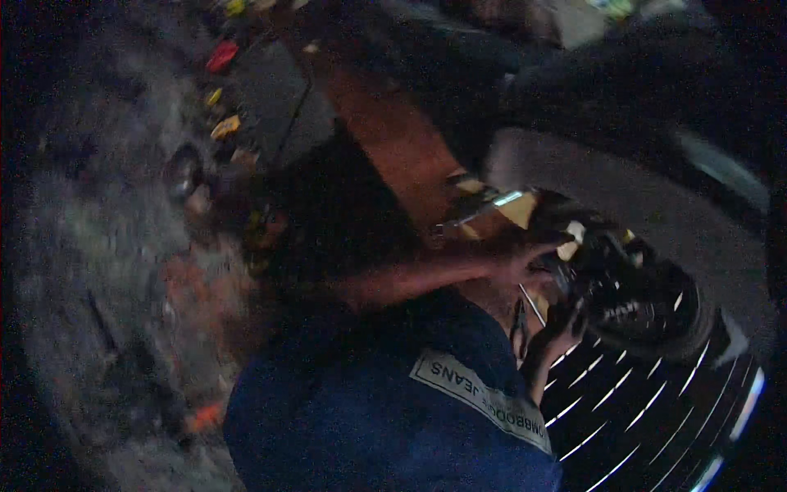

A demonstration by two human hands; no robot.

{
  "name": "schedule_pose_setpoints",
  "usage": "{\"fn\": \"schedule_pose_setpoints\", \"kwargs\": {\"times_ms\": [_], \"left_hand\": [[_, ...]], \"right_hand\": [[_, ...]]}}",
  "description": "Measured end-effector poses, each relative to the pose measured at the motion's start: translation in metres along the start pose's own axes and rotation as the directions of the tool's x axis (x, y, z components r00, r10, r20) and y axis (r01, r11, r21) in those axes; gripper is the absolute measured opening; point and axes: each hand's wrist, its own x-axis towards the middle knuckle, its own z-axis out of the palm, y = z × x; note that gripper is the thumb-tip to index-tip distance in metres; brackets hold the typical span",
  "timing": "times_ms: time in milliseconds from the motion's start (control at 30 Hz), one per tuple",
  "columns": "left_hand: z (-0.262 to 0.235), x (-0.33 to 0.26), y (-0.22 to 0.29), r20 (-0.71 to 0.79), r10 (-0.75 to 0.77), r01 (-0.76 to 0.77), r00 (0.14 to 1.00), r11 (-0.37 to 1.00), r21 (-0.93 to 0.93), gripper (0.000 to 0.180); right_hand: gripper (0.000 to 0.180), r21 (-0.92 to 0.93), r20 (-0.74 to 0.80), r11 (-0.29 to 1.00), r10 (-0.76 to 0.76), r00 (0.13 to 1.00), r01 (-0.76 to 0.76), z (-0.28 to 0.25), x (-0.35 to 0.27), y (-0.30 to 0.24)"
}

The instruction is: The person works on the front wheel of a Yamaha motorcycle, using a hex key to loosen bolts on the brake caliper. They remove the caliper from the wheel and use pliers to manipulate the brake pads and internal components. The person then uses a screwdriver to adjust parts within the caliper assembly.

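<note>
My left hand (529,258) reaches in from the left, its fingers curled at a small shiny part that is too dark and blurred to name. Just below it, my right hand (566,324) is closed close to the same spot; what it grips is hidden in shadow. Both hands are beside a dark rounded assembly (639,316) with metallic glints. A pale piece (575,238) shows by the left fingertips. What looks like pliers (520,324) lies left of my right hand. Beyond my left forearm is a long thin tool (479,217) with a bright end.
A reddish-brown strip (385,135) runs past a dark flat panel (275,94). Red (221,56) and yellow items (225,127) lie along the panel's left side. Rough grey ground (98,205) spreads on the left. A large grey curved body (590,164) stands at the right.
</note>
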Motion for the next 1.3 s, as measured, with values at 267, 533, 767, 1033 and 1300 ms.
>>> {"fn": "schedule_pose_setpoints", "kwargs": {"times_ms": [267,533,767,1033,1300], "left_hand": [[-0.006,-0.106,-0.106,-0.41,-0.127,0.068,0.903,0.985,-0.156,0.044],[-0.045,-0.183,-0.157,-0.401,-0.45,0.469,0.798,0.882,-0.056,0.046],[-0.099,-0.2,-0.166,-0.49,-0.517,0.449,0.702,0.855,-0.259,0.043],[-0.182,-0.277,-0.162,-0.592,-0.625,0.61,0.51,0.747,-0.264,0.042],[-0.228,-0.354,-0.165,-0.678,-0.702,0.702,0.218,0.595,-0.391,0.042]], "right_hand": [[0.038,-0.439,0.366,0.818,-0.215,0.905,0.372,0.014,0.008,0.089],[0.033,-0.196,0.603,0.619,-0.535,0.591,0.761,0.111,0.013,0.055],[0.03,0.04,0.637,0.408,-0.714,0.292,0.912,0.234,0.024,0.004],[0.028,0.098,0.622,0.208,-0.776,0.103,0.973,0.369,0.02,-0.062],[0.025,0.058,0.674,0.006,-0.738,-0.035,0.998,0.52,0.026,-0.136]]}}
